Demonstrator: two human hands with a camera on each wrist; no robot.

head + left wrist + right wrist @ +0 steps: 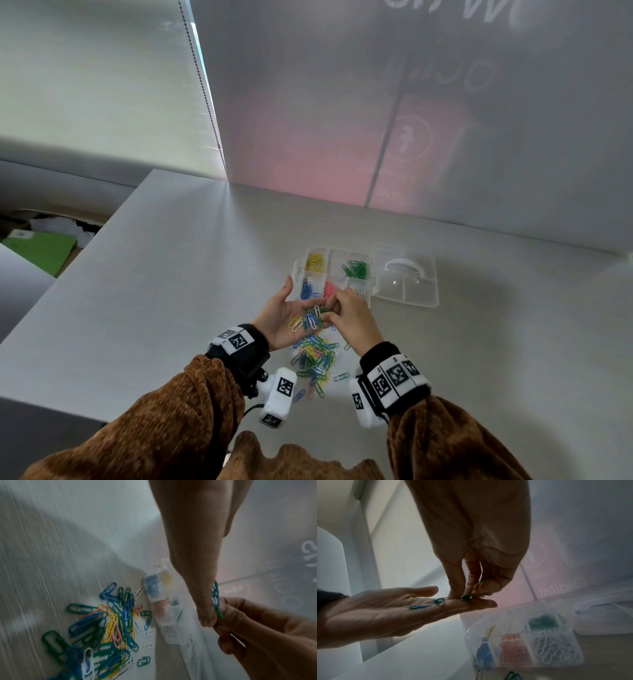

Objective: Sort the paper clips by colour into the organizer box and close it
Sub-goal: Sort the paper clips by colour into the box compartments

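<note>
My left hand (303,303) lies palm up above the table, fingers straight, carrying several mixed paper clips (308,320). My right hand (333,307) reaches onto that palm and pinches a green paper clip (466,597) between thumb and fingers. A loose pile of coloured clips (315,359) lies on the table under the hands. Just beyond stands the clear organizer box (298,265), holding yellow (315,263), green (356,269), blue (307,290), pink (329,289) and white (358,291) clips in separate compartments. Its lid (407,277) lies open, folded out to the right.
A grey partition wall (411,120) rises behind the box. The table edge (113,219) runs along the left, with a green sheet (41,250) lower down beyond it. A few stray clips (340,377) lie right of the pile.
</note>
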